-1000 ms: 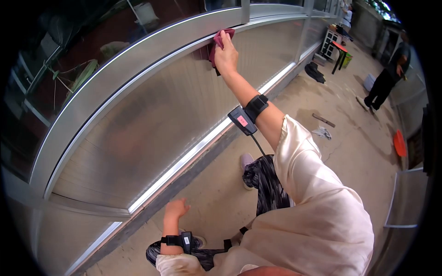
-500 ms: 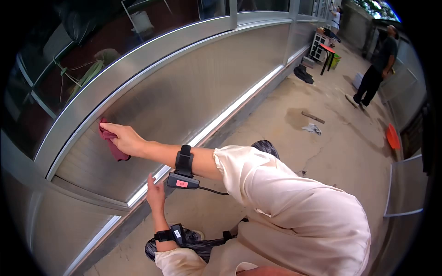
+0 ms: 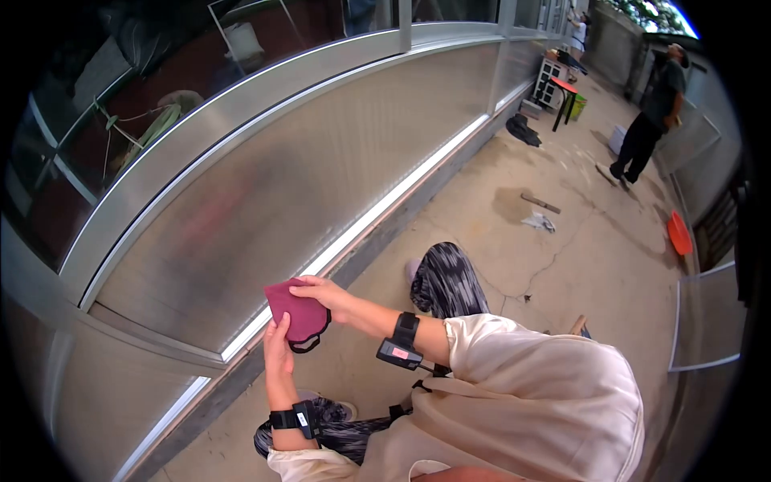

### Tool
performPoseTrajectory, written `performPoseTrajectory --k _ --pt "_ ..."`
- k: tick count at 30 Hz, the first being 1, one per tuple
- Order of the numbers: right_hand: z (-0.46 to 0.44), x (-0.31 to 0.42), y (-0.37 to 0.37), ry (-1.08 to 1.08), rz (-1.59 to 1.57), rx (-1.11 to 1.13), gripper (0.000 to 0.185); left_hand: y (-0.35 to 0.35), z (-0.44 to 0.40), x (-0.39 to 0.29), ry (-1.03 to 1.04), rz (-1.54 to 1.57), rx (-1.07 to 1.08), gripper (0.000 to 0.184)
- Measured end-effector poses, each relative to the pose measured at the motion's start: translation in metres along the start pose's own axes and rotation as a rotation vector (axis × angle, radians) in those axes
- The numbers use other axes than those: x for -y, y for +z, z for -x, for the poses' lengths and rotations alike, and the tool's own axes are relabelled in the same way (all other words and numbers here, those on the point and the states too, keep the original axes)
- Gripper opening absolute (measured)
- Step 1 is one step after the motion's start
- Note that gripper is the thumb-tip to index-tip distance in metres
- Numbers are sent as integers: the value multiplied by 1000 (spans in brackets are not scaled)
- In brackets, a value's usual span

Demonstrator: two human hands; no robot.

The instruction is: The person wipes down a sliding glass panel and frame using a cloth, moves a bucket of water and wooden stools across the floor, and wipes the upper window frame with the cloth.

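A maroon cloth (image 3: 299,312) with a black edge and a black loop is spread between my two hands, in front of the lower metal panel (image 3: 321,153). My right hand (image 3: 328,299) grips its upper right side, thumb on top. Below it, my left hand (image 3: 279,345) pinches the lower left edge. The cloth hangs apart from the panel, near the bright bottom rail (image 3: 361,229). Each forearm wears a black strap with a small box.
Windows (image 3: 161,96) in a metal frame rise above the panel. On the concrete floor (image 3: 466,209) lie a wood strip (image 3: 540,203) and a crumpled white scrap (image 3: 539,222). Farther off are a red-topped stool (image 3: 564,85), an orange basin (image 3: 679,234) and a standing person (image 3: 654,112).
My right hand has drawn the cloth off the panel, down and toward my left hand. The left hand, earlier free with a finger raised, now grips the cloth too.
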State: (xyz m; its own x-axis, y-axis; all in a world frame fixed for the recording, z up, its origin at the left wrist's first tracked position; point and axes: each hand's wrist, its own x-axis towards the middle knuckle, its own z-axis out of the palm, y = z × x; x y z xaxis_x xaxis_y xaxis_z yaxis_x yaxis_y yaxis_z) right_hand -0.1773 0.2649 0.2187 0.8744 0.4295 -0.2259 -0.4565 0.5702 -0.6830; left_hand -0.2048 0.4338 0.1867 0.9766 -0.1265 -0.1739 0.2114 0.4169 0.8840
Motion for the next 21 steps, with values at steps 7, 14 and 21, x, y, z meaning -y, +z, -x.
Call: performPoseTrajectory --k 7,14,21 --pt "-18 -56 -79 -413 527 -393 66 0 -14 24 8 -268 -150 28" --pt "1 -73 -75 28 165 -152 62 15 -17 43 -278 -398 20 17" --pt "3 -83 -102 166 48 -198 46 17 -19 56 -340 -411 44 17"
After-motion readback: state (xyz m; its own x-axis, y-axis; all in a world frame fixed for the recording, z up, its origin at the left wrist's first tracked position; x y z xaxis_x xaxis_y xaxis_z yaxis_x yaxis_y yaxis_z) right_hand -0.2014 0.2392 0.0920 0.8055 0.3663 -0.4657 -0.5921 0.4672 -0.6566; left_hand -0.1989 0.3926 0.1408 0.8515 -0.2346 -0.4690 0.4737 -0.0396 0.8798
